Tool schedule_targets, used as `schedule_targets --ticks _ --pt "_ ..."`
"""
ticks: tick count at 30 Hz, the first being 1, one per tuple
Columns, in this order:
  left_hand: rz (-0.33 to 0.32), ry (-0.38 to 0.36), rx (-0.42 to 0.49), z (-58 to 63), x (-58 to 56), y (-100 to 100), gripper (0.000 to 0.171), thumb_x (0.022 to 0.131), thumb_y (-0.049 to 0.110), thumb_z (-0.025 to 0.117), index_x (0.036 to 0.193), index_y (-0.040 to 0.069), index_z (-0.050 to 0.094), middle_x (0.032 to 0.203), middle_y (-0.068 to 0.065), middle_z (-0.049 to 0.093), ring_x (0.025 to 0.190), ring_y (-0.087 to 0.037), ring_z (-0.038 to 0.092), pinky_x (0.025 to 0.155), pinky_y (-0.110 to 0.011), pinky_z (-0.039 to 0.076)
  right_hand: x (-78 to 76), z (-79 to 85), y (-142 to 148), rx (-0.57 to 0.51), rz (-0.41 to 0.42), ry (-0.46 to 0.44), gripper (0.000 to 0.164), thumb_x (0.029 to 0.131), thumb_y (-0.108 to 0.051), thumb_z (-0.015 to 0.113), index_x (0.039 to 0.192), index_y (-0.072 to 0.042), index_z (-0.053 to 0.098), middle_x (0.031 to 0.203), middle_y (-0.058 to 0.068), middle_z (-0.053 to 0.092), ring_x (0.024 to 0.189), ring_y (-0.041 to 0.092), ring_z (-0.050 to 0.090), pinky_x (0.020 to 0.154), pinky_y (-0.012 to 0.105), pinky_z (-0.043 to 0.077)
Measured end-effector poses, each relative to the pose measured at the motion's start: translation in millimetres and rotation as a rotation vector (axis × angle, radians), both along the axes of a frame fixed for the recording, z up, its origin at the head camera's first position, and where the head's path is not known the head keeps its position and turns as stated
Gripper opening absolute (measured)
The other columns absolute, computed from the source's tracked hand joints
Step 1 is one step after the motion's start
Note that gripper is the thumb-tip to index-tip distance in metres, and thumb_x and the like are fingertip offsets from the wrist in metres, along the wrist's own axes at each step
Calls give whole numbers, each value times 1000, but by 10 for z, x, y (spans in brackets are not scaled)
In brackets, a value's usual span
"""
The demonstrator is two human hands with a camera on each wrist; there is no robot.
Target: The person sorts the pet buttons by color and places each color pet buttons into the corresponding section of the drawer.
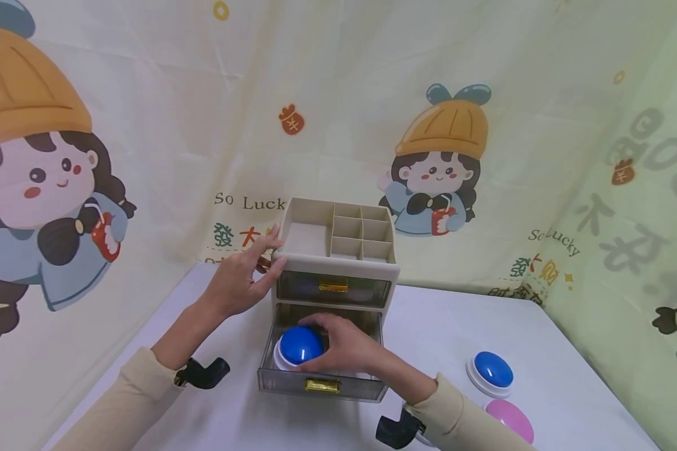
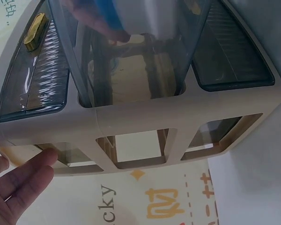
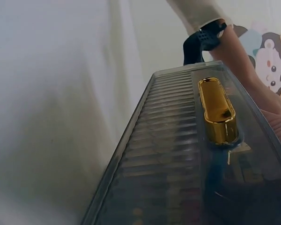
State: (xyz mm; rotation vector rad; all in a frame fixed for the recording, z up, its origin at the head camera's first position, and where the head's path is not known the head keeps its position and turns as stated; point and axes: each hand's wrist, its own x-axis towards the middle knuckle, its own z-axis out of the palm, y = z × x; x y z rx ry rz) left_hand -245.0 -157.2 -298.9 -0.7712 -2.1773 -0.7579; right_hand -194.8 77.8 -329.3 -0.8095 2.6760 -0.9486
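A beige desktop organizer point(image 1: 338, 266) has its smoky clear drawer point(image 1: 273, 379) pulled out. In that drawer sits a push button point(image 1: 301, 346) with a blue dome and a white base. My right hand point(image 1: 346, 344) reaches in from the right and grips the button between thumb and fingers. My left hand point(image 1: 239, 282) rests its fingertips against the organizer's upper left side. In the left wrist view, the left fingers point(image 2: 35, 180) touch the frame by a side opening. A gold handle point(image 3: 217, 110) on the drawer front fills much of the right wrist view.
Above the pulled-out drawer is a closed drawer point(image 1: 361, 291) with a gold handle. The organizer's top has several compartments. Another blue push button point(image 1: 492, 371) and a pink one point(image 1: 510, 419) lie on the white table point(image 1: 429, 319) at right. A printed curtain point(image 1: 338, 62) hangs behind.
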Motion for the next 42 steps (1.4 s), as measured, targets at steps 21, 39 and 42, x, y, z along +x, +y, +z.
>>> schedule_targets --ticks 21,39,42 --pt "-5 3 5 26 -23 -8 53 92 34 59 139 13 48 139 -7 53 81 -16 71 57 -23 54 61 124 235 -376 67 -106 56 82 -38 73 132 -21 54 130 4 58 115 19 57 89 31 50" --pt "5 -21 6 0 1 -10 47 92 34 59 134 13 51 143 -5 49 82 -15 71 57 -21 53 135 196 340 -459 100 14 56 83 -31 74 133 -17 52 132 -1 56 118 23 54 91 35 51" --pt "0 -17 6 5 1 -9 47 92 33 59 135 14 50 141 -6 51 82 -15 71 58 -22 54 176 209 358 -403 70 141 61 80 -35 76 133 -19 52 131 -5 56 116 17 55 88 32 52"
